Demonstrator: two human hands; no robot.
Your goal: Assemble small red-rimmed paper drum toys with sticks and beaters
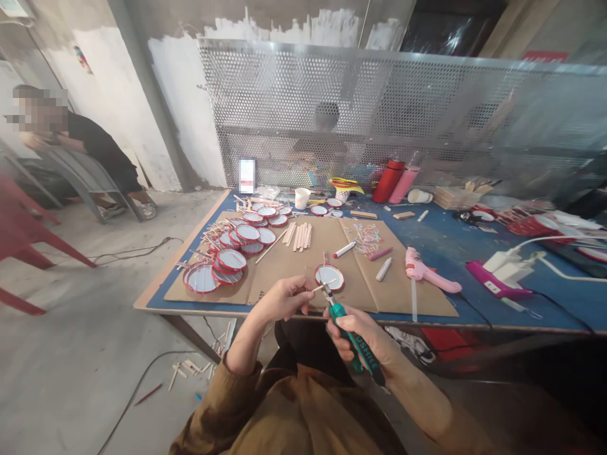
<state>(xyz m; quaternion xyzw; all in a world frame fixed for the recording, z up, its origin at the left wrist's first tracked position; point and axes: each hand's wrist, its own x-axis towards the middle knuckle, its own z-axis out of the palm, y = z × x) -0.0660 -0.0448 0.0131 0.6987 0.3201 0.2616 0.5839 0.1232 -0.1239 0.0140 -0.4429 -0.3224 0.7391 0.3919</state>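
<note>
Between the fingers of my left hand [287, 298] is a thin wooden stick [318, 289], its far end at the jaws of the pliers. My right hand [353, 328] is wrapped round green-handled pliers [344, 319], whose jaws meet the stick. Just beyond them a round, red-rimmed white disc [329, 277] with a short stick at its top lies on the brown cardboard [279, 268]. Piled at the left are several similar red-rimmed discs [231, 259]. Flat wooden sticks [301, 237] lie in a group behind my hands.
To the right, a pink glue gun [429, 273] rests on the cardboard near a purple power strip [497, 278] with cables. Markers [344, 249], a paper cup [302, 198] and a red bottle [389, 181] stand or lie further back. Someone sits on a chair [88, 170] at the left.
</note>
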